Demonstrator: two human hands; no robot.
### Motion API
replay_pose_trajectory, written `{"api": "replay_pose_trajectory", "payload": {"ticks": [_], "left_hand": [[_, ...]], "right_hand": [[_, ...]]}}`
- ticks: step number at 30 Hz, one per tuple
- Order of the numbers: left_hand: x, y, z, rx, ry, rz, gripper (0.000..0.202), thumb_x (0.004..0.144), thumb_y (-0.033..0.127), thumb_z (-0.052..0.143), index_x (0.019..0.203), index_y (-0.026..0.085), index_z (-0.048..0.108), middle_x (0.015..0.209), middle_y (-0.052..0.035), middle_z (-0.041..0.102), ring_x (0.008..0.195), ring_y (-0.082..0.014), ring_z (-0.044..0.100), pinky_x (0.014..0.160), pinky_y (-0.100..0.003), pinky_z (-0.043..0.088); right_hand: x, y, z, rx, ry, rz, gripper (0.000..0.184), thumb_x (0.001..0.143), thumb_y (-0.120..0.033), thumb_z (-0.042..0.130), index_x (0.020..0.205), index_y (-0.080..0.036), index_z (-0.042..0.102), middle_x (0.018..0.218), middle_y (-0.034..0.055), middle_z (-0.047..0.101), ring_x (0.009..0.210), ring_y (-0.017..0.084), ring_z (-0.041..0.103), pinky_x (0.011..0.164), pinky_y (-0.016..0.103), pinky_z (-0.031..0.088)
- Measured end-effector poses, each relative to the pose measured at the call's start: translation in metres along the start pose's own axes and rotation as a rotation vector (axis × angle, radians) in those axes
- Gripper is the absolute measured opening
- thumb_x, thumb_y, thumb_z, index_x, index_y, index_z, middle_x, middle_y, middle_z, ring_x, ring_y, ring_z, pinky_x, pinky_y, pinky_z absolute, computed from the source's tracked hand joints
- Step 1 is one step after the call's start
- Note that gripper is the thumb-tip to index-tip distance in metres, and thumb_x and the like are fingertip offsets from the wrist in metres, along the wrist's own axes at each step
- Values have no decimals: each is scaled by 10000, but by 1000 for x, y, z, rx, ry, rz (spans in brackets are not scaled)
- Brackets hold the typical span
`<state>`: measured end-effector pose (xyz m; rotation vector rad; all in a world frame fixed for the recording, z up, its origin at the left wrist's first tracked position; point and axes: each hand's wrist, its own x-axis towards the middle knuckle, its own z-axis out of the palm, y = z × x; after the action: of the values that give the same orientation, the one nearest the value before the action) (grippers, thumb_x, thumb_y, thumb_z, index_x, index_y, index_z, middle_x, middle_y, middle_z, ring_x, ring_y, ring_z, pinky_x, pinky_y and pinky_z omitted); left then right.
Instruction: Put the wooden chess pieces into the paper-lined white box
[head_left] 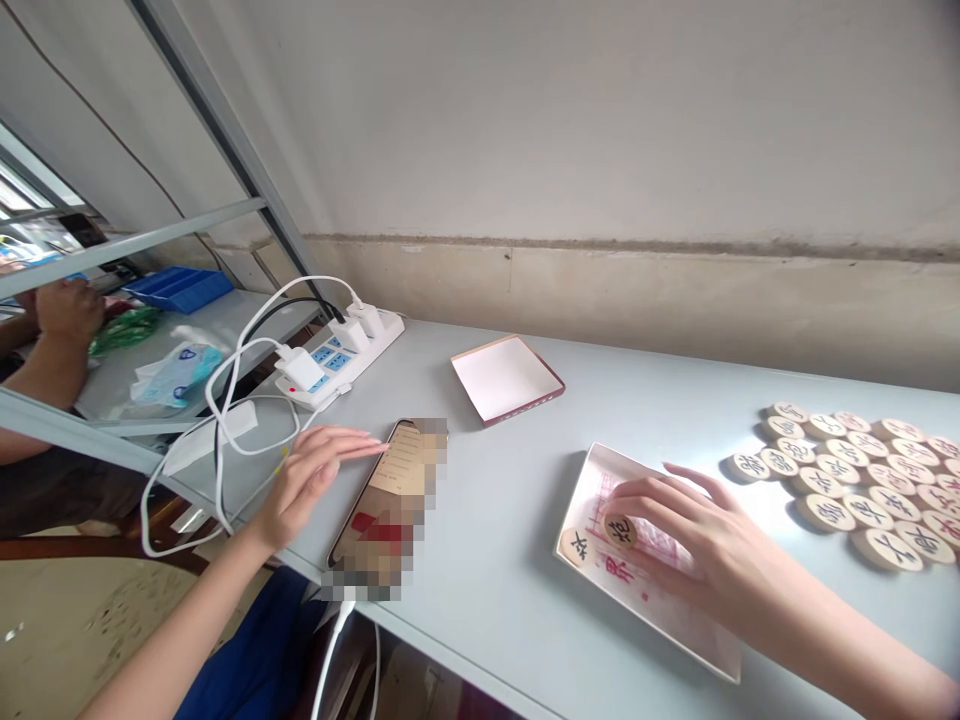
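My left hand (311, 475) lies flat with fingers stretched out, fingertips touching the left edge of a phone (386, 495) lying on the table. My right hand (686, 535) reaches into a shallow white box (592, 470) and pinches a round wooden chess piece (619, 530) between thumb and fingers. A second chess piece (576, 546) lies in the box's near left corner. A group of several wooden chess pieces (855, 470) lies on the table to the right of the box.
A box lid (506, 378) lies behind the phone. A white power strip (341, 355) with chargers and looping cables (225, 420) sits at the table's left. Another person's arm (52, 345) rests at the neighbouring table with a blue tray (178, 288). The wall runs behind.
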<state>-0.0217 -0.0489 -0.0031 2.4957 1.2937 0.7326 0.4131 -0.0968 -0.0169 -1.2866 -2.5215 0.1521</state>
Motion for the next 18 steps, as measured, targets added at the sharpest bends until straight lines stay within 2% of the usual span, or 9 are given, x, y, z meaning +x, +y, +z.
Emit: {"api": "replay_pose_trajectory", "payload": {"ticks": [5, 11, 18], "left_hand": [[4, -3, 6, 18, -84, 40, 473, 928, 371, 232, 1221, 244, 581, 1202, -30, 635, 1160, -229, 509, 1045, -415, 324], [9, -1, 6, 53, -98, 43, 438, 929, 352, 251, 1233, 272, 557, 1229, 6, 623, 1178, -213, 504, 1069, -399, 274], [18, -2, 7, 57, -132, 39, 442, 931, 378, 250, 1245, 255, 536, 1249, -1, 611, 1202, -213, 480, 1075, -402, 248]], "right_hand": [[-1, 1, 1, -12, -16, -8, 231, 894, -421, 495, 1051, -306, 619, 1084, 18, 657, 1004, 212, 602, 949, 439, 398], [-2, 2, 1, -1, -17, 3, 231, 900, -414, 493, 1071, -304, 604, 1115, 7, 647, 1003, 201, 605, 959, 425, 398], [-1, 0, -1, 9, 2, 5, 231, 905, -400, 480, 1056, -295, 621, 1094, 14, 655, 1004, 206, 607, 927, 408, 431]]}}
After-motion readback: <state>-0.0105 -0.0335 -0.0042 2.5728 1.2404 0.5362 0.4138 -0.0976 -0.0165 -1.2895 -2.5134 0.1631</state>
